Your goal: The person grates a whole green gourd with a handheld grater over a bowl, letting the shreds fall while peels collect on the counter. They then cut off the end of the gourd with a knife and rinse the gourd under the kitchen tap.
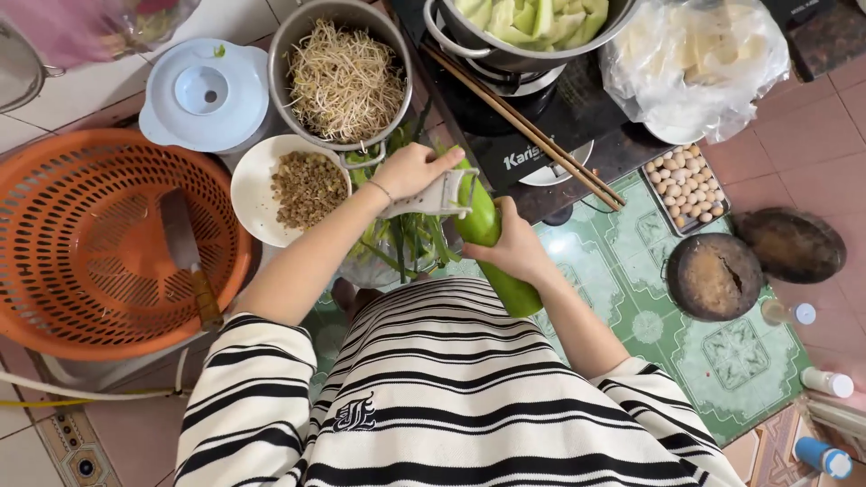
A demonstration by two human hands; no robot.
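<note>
My left hand (410, 169) grips a white peeler (431, 198) whose blade rests on the top end of a long green gourd (483, 225). My right hand (514, 248) wraps around the middle of the gourd and holds it tilted over my lap. Peeled green strips (406, 243) hang in a clear bag just below the peeler. I wear a black-and-white striped top (433, 388).
An orange colander (72, 298) holding a knife (189, 257) lies at left. A pot of bean sprouts (343, 77), a white bowl of mince (307, 188), chopsticks (523, 126) on a stove, a tray of small eggs (687, 185) and two dark lids (717, 275) surround me.
</note>
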